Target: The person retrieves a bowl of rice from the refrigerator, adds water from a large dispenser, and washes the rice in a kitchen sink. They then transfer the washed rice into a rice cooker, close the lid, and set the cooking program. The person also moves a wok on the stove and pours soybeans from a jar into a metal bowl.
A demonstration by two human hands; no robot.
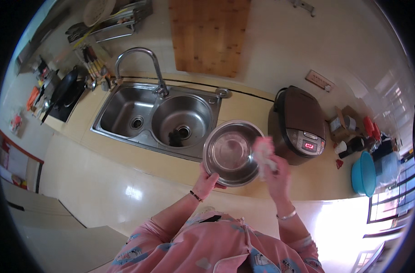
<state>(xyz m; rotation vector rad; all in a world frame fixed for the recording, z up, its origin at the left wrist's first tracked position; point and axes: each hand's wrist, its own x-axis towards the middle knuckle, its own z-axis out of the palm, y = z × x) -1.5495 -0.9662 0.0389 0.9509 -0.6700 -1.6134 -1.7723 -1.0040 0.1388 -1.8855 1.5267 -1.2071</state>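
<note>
My left hand grips the lower left rim of a round stainless steel basin, thumb on the near side. The basin is tilted so that its shiny inside faces me, over the counter's front part. A pink and white cloth is bunched in my right hand, at the basin's right rim. The cloth is blurred, and I cannot tell exactly where it touches the metal. Just left of the basin is a double-bowl steel sink, with a dark scrubber-like clump near the drain of its right bowl.
A brown rice cooker with a lit display stands close to my right hand. A curved faucet rises behind the sink. A wooden cutting board hangs on the wall. A blue plastic basin sits far right; a black wok far left.
</note>
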